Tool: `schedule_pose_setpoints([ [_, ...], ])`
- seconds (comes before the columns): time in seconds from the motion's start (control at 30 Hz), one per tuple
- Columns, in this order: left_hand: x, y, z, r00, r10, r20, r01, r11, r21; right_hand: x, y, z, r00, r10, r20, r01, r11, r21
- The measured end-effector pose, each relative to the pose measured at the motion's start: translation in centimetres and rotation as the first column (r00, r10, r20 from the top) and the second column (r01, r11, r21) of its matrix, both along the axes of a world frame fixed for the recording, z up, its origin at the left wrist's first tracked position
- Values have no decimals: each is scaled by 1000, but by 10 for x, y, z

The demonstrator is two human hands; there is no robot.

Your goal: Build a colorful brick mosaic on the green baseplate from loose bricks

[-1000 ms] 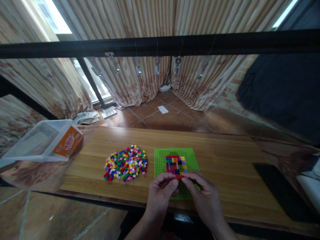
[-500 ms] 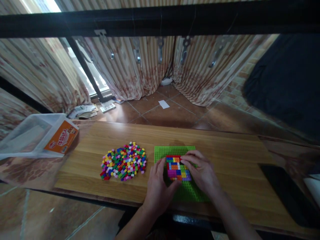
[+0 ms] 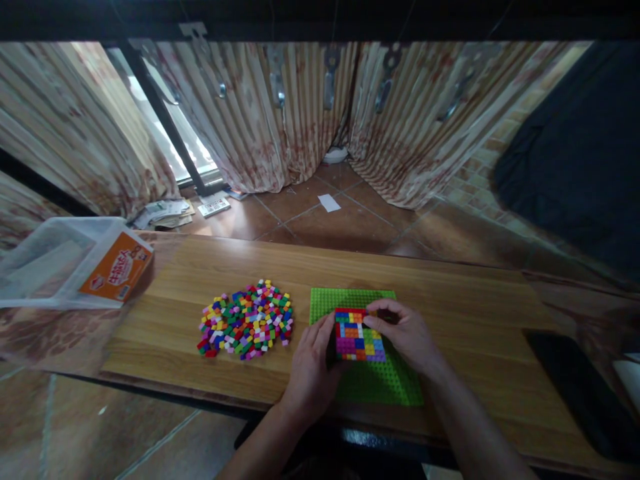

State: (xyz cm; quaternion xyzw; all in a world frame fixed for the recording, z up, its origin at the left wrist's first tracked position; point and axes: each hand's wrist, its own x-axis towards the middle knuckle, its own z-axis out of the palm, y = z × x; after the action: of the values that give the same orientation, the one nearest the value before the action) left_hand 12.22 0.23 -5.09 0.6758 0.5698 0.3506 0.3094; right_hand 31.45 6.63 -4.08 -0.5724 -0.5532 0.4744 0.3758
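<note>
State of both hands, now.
Left hand: partly open, at the left edge of the brick block.
Right hand: fingers at its upper right corner; grip cannot be told.

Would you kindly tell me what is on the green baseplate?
A multicoloured brick patch sits there, covering the baseplate beneath; the left hand and right hand hide more of it.

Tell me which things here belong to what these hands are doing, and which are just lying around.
Part of the job:
left hand
right hand
multicolored brick build
green baseplate
loose brick pile, probably

Apparently just lying around:
clear bin with orange label
flat black object
white paper on the floor
paper stack
</note>
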Motion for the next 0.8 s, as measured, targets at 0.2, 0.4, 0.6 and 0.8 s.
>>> schedule_pose_setpoints([
  [0.2, -5, 5, 7, 999, -32, -11, 32, 999, 4, -8, 3, 10, 983, -74, -169, 41, 981, -188],
  [0.4, -11, 8, 6, 996, -85, 1, 85, 996, -5, -11, 1, 14, 961, -146, -235, 80, 960, -269],
  [0.6, -20, 16, 0, 988, -151, -6, 151, 988, 18, -14, -1, 15, 956, -168, -241, 107, 963, -249],
  [0.8, -22, 13, 4, 986, -161, -45, 164, 985, 62, -4, -11, 7, 934, -239, -264, 213, 969, -125],
])
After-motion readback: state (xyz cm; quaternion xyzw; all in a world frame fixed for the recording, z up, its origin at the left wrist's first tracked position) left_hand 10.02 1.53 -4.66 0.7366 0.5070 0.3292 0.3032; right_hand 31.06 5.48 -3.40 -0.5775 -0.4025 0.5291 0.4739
